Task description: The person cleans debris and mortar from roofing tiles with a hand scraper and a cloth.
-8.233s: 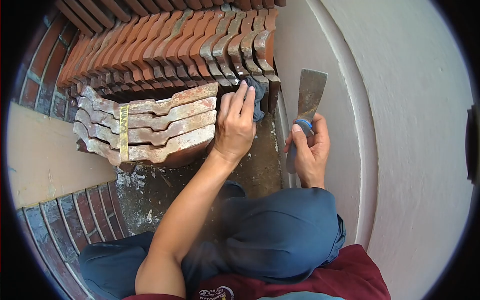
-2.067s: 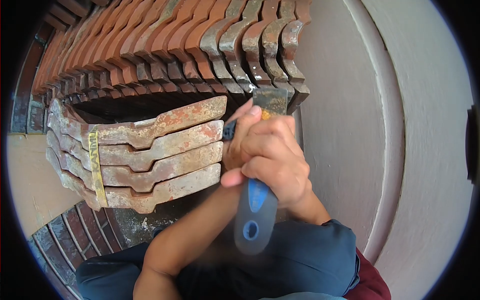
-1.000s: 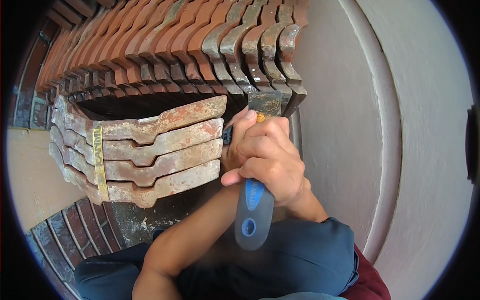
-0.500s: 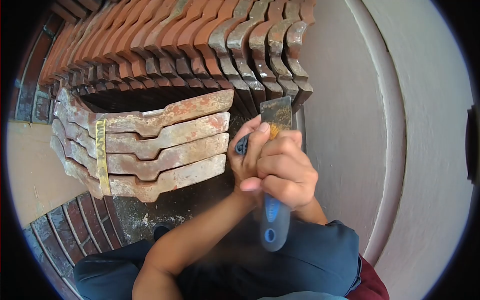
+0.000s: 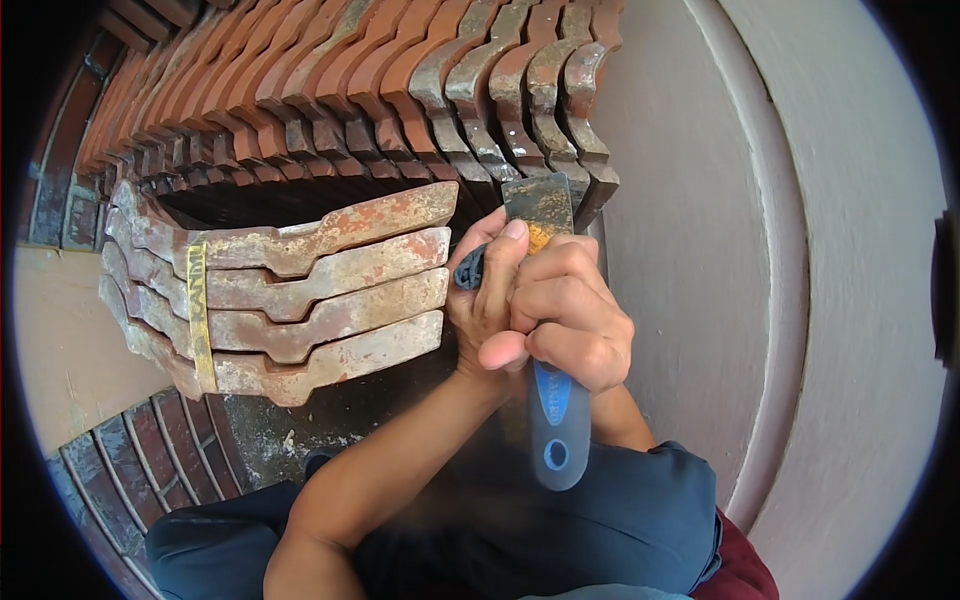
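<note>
A putty knife with a grey-and-blue handle is gripped in my right hand, its fingers wrapped round the handle. Its stained metal blade points up and away from me, with orange-brown residue near its base. Close against it on the left is my left hand, its thumb beside the blade and its fingers closed around a bunched dark cloth. Just left of the hands lies a stack of several weathered clay tiles, strapped with a yellow band.
A long row of reddish clay tiles stands behind the stack. To the right rises a grey wall with a ledge. A brick surface and a tan board lie on the left.
Both hands and the putty knife have shifted slightly left and up. The handle's lower end has swung a little to the right. My grip is unchanged.
</note>
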Demonstrator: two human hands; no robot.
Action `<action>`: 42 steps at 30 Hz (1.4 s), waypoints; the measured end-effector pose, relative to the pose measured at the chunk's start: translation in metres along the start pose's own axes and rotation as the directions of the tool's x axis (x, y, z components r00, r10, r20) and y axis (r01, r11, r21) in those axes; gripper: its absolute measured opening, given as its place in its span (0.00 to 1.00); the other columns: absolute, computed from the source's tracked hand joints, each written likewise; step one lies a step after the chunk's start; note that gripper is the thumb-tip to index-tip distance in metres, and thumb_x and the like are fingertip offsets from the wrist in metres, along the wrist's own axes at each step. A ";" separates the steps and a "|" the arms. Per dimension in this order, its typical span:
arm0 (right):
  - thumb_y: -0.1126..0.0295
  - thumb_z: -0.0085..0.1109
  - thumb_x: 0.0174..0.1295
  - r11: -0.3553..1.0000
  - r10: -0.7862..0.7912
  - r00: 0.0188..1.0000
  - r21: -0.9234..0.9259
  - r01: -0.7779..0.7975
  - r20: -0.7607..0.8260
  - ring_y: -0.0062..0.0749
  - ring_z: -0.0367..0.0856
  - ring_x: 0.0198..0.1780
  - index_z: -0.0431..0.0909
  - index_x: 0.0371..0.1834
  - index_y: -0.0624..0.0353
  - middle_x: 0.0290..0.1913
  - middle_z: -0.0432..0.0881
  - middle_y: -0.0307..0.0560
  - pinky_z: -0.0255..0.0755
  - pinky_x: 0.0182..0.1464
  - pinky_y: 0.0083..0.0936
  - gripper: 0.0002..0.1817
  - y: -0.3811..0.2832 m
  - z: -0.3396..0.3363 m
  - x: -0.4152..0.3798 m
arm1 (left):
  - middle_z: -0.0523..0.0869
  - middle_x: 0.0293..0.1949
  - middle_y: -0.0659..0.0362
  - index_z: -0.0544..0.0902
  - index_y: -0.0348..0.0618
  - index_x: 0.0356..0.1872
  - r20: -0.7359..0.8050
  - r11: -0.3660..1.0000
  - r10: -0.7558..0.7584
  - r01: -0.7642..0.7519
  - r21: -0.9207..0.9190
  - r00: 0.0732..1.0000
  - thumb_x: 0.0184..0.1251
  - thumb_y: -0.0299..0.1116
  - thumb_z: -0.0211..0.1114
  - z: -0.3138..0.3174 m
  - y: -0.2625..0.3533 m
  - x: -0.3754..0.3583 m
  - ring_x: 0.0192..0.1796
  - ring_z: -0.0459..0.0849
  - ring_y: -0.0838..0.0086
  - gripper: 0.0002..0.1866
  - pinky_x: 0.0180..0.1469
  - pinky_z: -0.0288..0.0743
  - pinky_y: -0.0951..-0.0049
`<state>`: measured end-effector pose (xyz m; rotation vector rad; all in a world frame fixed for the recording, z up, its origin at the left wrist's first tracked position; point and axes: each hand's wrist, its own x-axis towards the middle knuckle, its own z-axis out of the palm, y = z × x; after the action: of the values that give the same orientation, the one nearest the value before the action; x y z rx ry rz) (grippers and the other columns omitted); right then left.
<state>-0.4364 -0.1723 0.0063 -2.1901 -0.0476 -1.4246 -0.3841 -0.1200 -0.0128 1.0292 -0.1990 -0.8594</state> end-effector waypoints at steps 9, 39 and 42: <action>0.65 0.77 0.36 1.000 -0.016 1.000 0.004 0.016 0.021 0.34 0.75 0.29 0.72 0.28 0.55 0.26 0.76 0.39 0.67 0.37 0.30 0.21 0.003 0.000 0.000 | 0.83 0.44 0.56 0.80 0.30 0.52 -0.068 0.997 0.066 -0.068 -0.029 0.995 0.76 0.41 0.59 0.003 -0.007 0.000 0.44 0.80 0.75 0.20 0.48 0.76 0.72; 0.71 0.79 0.34 1.000 0.003 0.996 0.011 -0.002 -0.093 0.34 0.76 0.28 0.73 0.28 0.55 0.25 0.75 0.39 0.69 0.35 0.28 0.21 0.004 0.003 0.000 | 0.83 0.41 0.56 0.79 0.30 0.52 0.028 0.969 0.245 -0.246 0.026 0.969 0.76 0.41 0.59 -0.001 -0.015 0.006 0.42 0.80 0.75 0.20 0.46 0.76 0.74; 0.68 0.77 0.38 1.000 0.008 0.998 0.001 -0.008 0.062 0.34 0.75 0.29 0.74 0.25 0.56 0.26 0.75 0.40 0.67 0.36 0.29 0.18 0.005 -0.002 0.006 | 0.83 0.41 0.56 0.79 0.31 0.51 0.014 0.979 0.194 -0.193 -0.061 0.981 0.78 0.41 0.56 0.000 -0.016 0.010 0.42 0.80 0.74 0.19 0.46 0.76 0.73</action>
<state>-0.4336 -0.1792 0.0098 -2.2309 -0.0609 -1.3520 -0.3858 -0.1311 -0.0278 0.9294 -0.2846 -0.6951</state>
